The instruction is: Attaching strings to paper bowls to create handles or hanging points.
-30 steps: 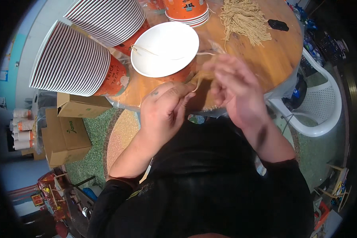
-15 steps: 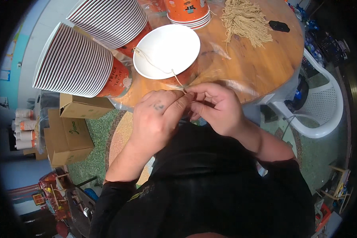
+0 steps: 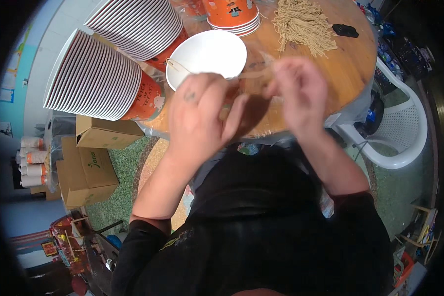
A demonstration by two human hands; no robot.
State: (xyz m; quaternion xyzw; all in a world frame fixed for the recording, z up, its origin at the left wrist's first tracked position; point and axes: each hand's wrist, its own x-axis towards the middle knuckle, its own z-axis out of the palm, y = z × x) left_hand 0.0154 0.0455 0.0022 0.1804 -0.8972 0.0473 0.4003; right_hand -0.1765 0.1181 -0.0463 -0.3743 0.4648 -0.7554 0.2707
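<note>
- A person in black sleeves is working at a round wooden table (image 3: pixel 348 74), apparently fitting a thin tan cord (image 3: pixel 178 65) as a handle to a white-lined orange paper bucket (image 3: pixel 209 49).
- The step in hand is seemingly involving the bucket's near rim, where a blurred pale strand (image 3: pixel 254 75) is stretching rightward.
- The next move is probably calling for a steady rim while the strand is being drawn snug and secured.
- The bucket is sitting just beyond the bare left hand (image 3: pixel 196 111), whose curled fingers are covering part of the near rim; its thumb is standing apart, and whether the fingers are gripping anything, one cannot tell.
- The bare right hand (image 3: pixel 303 93) is hovering to the bucket's right, apart from it, fingers bending inward near the strand's end; blur is hiding whether they are pinching it.
- A loose bundle of tan cords (image 3: pixel 306 27) is lying farther back, beyond the right hand.
</note>
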